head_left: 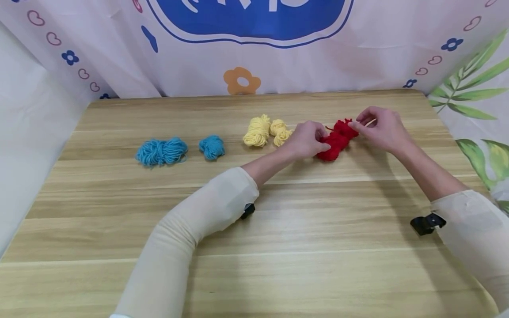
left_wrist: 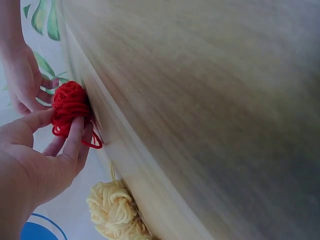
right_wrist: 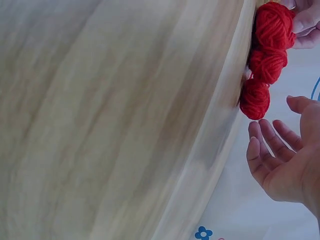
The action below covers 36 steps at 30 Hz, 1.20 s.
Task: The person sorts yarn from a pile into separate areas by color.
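Observation:
Red yarn (head_left: 338, 140) lies on the right part of the table; the right wrist view shows it as three rounded bundles (right_wrist: 268, 65) in a row. My left hand (head_left: 305, 140) grips its near end, thumb on one side and fingers on the other, as the left wrist view shows on the red bundle (left_wrist: 70, 107). A loose red strand hangs by those fingers. Beyond the far end of the row is my right hand (right_wrist: 285, 160), its fingers spread and loosely bent, holding nothing, fingertips close to the last bundle.
Two pale yellow yarn bundles (head_left: 257, 131) sit just left of the left hand. Farther left are a larger blue yarn bundle (head_left: 161, 151) and a smaller blue one (head_left: 212, 147). A printed curtain (head_left: 191, 66) hangs behind the wooden table (head_left: 302, 265).

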Tool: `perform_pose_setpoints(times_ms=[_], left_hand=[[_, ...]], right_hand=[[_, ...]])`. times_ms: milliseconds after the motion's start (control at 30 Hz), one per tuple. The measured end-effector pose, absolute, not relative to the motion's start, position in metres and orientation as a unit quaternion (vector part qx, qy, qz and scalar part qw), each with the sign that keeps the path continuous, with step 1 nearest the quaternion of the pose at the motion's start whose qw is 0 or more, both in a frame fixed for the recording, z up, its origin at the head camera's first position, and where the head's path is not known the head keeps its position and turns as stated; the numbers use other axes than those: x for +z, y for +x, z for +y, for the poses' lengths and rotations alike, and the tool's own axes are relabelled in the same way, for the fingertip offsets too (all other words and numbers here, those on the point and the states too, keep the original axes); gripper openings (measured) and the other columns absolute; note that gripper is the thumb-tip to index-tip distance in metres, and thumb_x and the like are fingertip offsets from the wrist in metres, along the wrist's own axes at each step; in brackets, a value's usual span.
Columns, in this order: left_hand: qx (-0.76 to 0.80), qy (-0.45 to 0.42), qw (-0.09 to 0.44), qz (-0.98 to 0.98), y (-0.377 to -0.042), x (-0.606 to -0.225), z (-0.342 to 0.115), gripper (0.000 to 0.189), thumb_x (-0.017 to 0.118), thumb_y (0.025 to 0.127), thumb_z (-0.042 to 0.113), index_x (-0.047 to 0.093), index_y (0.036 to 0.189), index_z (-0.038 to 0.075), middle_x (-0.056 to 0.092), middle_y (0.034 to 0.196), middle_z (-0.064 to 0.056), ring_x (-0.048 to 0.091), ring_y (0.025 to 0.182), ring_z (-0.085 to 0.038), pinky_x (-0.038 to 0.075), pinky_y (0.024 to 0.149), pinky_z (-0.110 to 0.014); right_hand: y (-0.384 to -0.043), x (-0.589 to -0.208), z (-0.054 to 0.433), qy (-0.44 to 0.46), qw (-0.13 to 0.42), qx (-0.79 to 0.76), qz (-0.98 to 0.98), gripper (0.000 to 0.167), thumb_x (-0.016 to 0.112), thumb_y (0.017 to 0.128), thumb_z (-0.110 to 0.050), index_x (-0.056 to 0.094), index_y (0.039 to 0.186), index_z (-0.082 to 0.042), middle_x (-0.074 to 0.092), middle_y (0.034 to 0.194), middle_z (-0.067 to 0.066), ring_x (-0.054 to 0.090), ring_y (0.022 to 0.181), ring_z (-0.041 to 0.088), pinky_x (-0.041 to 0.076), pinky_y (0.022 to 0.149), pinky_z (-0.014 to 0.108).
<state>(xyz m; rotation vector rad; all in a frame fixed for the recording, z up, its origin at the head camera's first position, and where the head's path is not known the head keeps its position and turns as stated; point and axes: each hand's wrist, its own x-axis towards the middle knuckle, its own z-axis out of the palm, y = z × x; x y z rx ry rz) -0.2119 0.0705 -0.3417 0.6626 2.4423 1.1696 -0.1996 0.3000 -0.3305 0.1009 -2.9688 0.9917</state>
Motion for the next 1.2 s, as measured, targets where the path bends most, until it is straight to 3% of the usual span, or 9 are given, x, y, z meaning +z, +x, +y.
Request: perform_pose_setpoints(times_ms=[433,767,1033,1200], left_hand=[[0.397,0.246,0.173,0.867,-0.211,-0.339,0.069,0.033,0.076,0.094,0.010,0.067,0.125,0.002,0.069,0.118,-0.014,0.063,0.108,-0.019,0.050,0.088,-0.020],[0.371,0.271,0.146,0.876,-0.202,-0.325,0.049,0.037,0.074,0.096,0.012,0.065,0.131,0.002,0.065,0.131,-0.012,0.059,0.123,-0.022,0.049,0.101,-0.028],[0.360,0.311,0.072,0.877,-0.190,-0.308,-0.002,0.028,0.072,0.097,0.013,0.069,0.121,-0.001,0.069,0.122,-0.015,0.062,0.115,-0.029,0.050,0.098,-0.031],[0.357,0.292,0.072,0.885,-0.185,-0.307,-0.042,0.025,0.071,0.097,0.012,0.070,0.117,-0.003,0.070,0.117,-0.016,0.062,0.110,-0.029,0.053,0.094,-0.035]], right_hand=[[-0.199,-0.330,0.296,0.044,0.008,0.321,-0.946,0.040,0.073,0.097,-0.033,0.065,0.113,0.003,0.069,0.107,0.023,0.064,0.082,0.016,0.048,0.062,0.012],[-0.196,-0.327,0.292,0.052,0.037,0.321,-0.945,0.039,0.073,0.097,-0.034,0.067,0.111,0.002,0.070,0.103,0.022,0.060,0.077,0.004,0.046,0.062,0.009],[-0.186,-0.320,0.282,0.094,0.065,0.327,-0.938,0.026,0.076,0.094,-0.022,0.070,0.103,0.002,0.072,0.093,0.019,0.055,0.071,-0.007,0.043,0.065,0.010],[-0.178,-0.319,0.277,0.110,0.059,0.322,-0.938,0.023,0.077,0.095,-0.019,0.070,0.104,0.002,0.072,0.094,0.019,0.055,0.073,-0.006,0.042,0.067,0.011]])
